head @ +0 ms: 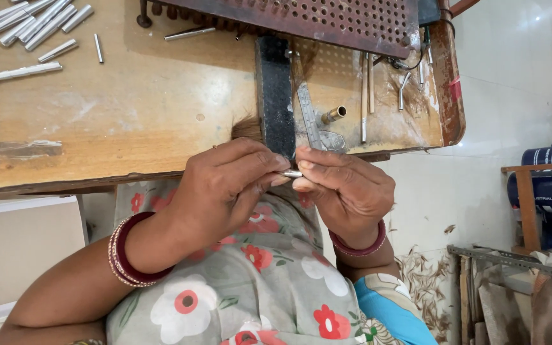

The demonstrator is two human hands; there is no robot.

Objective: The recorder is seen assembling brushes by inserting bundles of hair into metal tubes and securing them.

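Silver-coloured, a small metal tube (291,173) is pinched between the fingers of the left hand (225,185) and the right hand (346,188), just below the wooden surface (148,108). More loose metal tubes (33,22) are scattered at its far corner.

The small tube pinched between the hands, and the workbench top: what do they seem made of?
The small tube, pinched by left hand and right hand, looks like bright metal: silvery and shiny. The workbench top looks like worn wood: tan, scuffed, stained.

The person wears a grey floral dress (257,287) with red and white flowers, maroon bangles (129,252) on both wrists, bare forearms.
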